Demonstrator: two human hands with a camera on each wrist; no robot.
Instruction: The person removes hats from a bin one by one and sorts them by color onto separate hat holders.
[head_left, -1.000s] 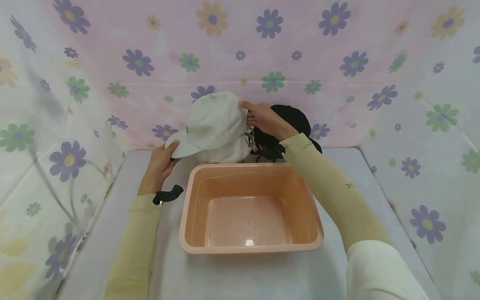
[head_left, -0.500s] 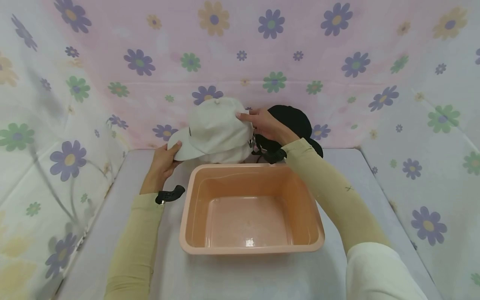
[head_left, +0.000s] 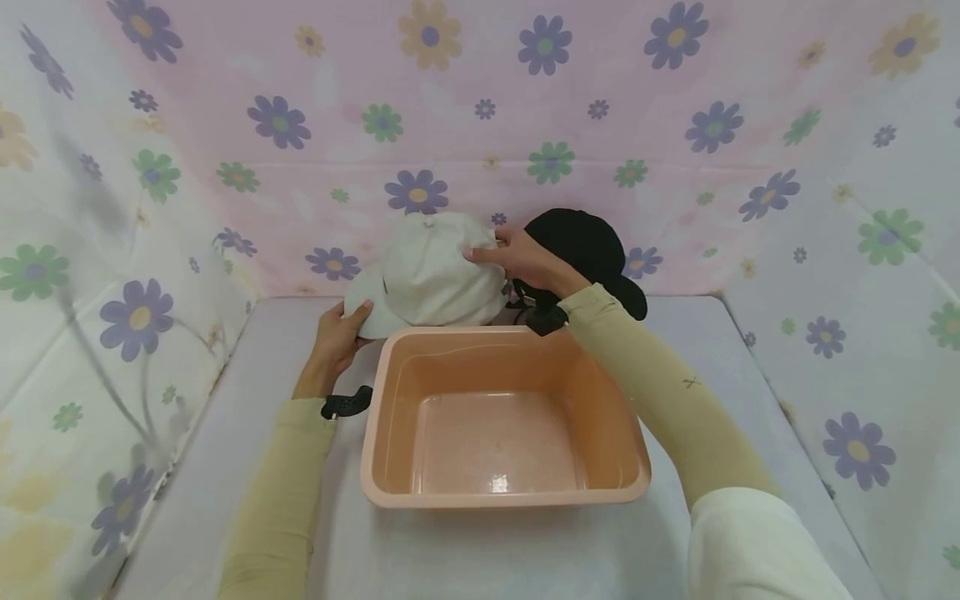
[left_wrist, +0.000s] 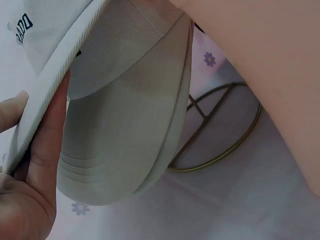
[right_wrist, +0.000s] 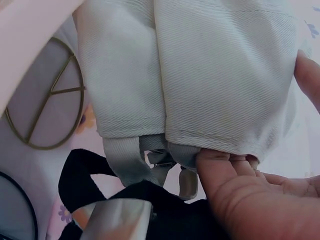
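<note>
An off-white cap is tilted with its brim to the left, between both hands. My left hand pinches that brim between thumb and fingers; dark lettering shows on its front in the left wrist view. My right hand grips the cap's back edge, thumb outside, fingers tucked under the rim. Close behind the held cap, a second off-white cap's brim shows in the left wrist view. Just right of my right hand sits a black cap, partly hidden by my wrist.
A peach plastic basin stands in front of the caps, under my right forearm. A round wire stand shows beneath the caps. The black cap's strap with a metal buckle lies near my right fingers. A floral cloth wall rises behind.
The off-white cap has come down, now covering the second off-white cap in the head view. Both hands stay on it; the left moved slightly right and down, the right downward.
</note>
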